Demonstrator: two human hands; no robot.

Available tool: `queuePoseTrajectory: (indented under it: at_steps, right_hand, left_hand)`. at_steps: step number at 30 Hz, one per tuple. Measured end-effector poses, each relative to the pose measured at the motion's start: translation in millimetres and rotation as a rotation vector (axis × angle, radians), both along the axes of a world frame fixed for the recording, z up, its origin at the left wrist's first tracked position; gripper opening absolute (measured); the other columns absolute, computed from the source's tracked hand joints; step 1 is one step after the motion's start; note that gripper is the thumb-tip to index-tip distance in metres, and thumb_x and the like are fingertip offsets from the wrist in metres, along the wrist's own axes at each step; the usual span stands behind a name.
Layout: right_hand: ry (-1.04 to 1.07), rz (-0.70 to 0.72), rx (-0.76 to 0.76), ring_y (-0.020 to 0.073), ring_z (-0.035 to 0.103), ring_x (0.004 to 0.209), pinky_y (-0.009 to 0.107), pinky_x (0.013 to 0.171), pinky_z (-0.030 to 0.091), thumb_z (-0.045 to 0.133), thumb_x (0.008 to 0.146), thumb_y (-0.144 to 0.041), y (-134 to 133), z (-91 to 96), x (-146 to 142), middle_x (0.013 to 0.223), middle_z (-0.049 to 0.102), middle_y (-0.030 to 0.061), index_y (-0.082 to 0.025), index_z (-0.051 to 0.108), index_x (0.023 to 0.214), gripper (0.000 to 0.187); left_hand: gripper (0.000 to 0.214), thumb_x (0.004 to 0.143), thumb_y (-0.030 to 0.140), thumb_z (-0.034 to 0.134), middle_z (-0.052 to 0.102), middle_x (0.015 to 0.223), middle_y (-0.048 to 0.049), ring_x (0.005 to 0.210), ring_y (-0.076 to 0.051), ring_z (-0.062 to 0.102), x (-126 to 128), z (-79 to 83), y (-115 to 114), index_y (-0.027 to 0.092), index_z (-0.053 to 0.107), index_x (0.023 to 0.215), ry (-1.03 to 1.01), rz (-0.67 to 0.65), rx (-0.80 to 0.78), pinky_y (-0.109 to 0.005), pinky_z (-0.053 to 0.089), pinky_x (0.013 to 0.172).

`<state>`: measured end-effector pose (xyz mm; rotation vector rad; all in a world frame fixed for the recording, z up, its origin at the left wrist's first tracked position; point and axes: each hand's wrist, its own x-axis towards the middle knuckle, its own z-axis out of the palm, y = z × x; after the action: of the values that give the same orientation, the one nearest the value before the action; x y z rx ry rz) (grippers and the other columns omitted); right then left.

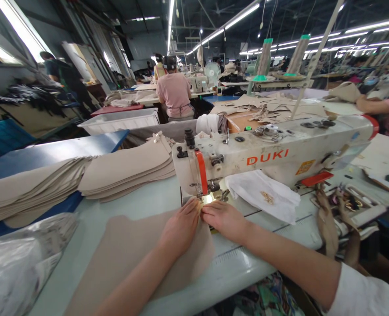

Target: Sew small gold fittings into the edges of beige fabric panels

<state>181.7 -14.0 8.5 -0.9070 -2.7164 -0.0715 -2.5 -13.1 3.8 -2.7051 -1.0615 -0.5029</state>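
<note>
A beige fabric panel (131,245) lies on the sewing machine's pale table, its upper corner under the lit needle area. My left hand (183,224) rests on this panel, fingers together and pressing its edge close to the presser foot. My right hand (225,219) meets it from the other side, fingers closed on the panel's edge just in front of the needle. The fingertips nearly touch, and they hide the small part between them. Over both hands stands the white sewing machine (273,149) with a red finger guard (201,172).
Stacks of cut beige panels (125,171) lie to the left, beside a clear plastic bag (26,263). A white cloth with small gold-coloured pieces (267,197) sits under the machine arm. To the right is a parts tray (362,206). A co-worker (174,92) sits ahead.
</note>
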Motion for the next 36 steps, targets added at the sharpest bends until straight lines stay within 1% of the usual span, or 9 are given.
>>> queuePoseTrajectory:
  at_steps: [3,10,12,16,22,29,36]
  right_hand:
    - [-0.001,-0.005,0.005,0.0192,0.057,0.096,0.031,0.089,0.044,0.055,0.088,-0.018,1.0,-1.4,-1.0,0.098,0.064,0.0062,-0.014,0.061,0.090,0.007]
    - [-0.006,-0.026,0.021,0.0184,0.057,0.095,0.030,0.086,0.045,0.054,0.089,-0.018,3.2,-4.0,-4.1,0.098,0.064,0.0055,-0.014,0.060,0.089,0.007]
    - [-0.007,-0.039,0.011,0.0178,0.057,0.096,0.029,0.086,0.045,0.053,0.090,-0.018,3.9,-3.2,-4.8,0.099,0.064,0.0052,-0.015,0.060,0.089,0.008]
    - [-0.005,-0.047,-0.006,0.0173,0.057,0.097,0.029,0.087,0.045,0.052,0.090,-0.017,5.6,-1.8,-5.6,0.099,0.065,0.0055,-0.015,0.060,0.090,0.009]
    - [-0.001,-0.044,-0.021,0.0173,0.057,0.098,0.029,0.088,0.045,0.051,0.090,-0.016,8.2,-2.4,-5.9,0.099,0.065,0.0064,-0.014,0.060,0.089,0.009]
    - [-0.004,-0.040,-0.041,0.0185,0.057,0.099,0.029,0.087,0.045,0.053,0.088,-0.014,8.5,-0.4,-6.0,0.099,0.064,0.0065,-0.013,0.060,0.091,0.007]
    - [0.015,-0.040,-0.062,0.0180,0.056,0.100,0.029,0.091,0.044,0.052,0.090,-0.014,6.3,-1.8,-5.1,0.099,0.064,0.0068,-0.013,0.060,0.090,0.009]
  left_hand:
    - [0.036,0.091,0.011,0.032,0.066,0.114,-0.0150,0.116,-0.023,0.056,0.2,0.0,1.0,0.005,0.061,0.113,0.044,-0.003,0.017,-0.034,0.047,0.099]
    - [0.037,0.089,0.009,0.033,0.065,0.117,-0.0152,0.115,-0.024,0.057,-0.4,1.6,3.8,0.007,0.061,0.113,0.100,0.050,-0.024,-0.035,0.049,0.096]
    - [0.037,0.089,0.010,0.034,0.065,0.118,-0.0149,0.114,-0.025,0.058,-1.6,0.6,5.4,0.009,0.062,0.113,0.090,0.055,-0.033,-0.037,0.051,0.094]
    - [0.036,0.088,0.012,0.035,0.067,0.114,-0.0146,0.108,-0.025,0.062,-3.2,-2.7,8.9,0.011,0.065,0.108,0.051,0.040,0.001,-0.037,0.053,0.091]
    - [0.035,0.088,0.013,0.036,0.068,0.112,-0.0156,0.105,-0.026,0.064,-3.6,-5.3,11.9,0.010,0.066,0.106,0.025,0.035,0.025,-0.038,0.055,0.088]
    - [0.034,0.089,0.014,0.039,0.067,0.115,-0.0129,0.108,-0.024,0.062,-2.0,-3.4,12.9,0.012,0.066,0.108,-0.001,0.079,-0.030,-0.037,0.053,0.092]
    - [0.032,0.090,0.014,0.039,0.067,0.115,-0.0145,0.110,-0.024,0.061,0.0,-2.3,8.6,0.011,0.066,0.106,-0.066,0.096,-0.069,-0.036,0.050,0.096]
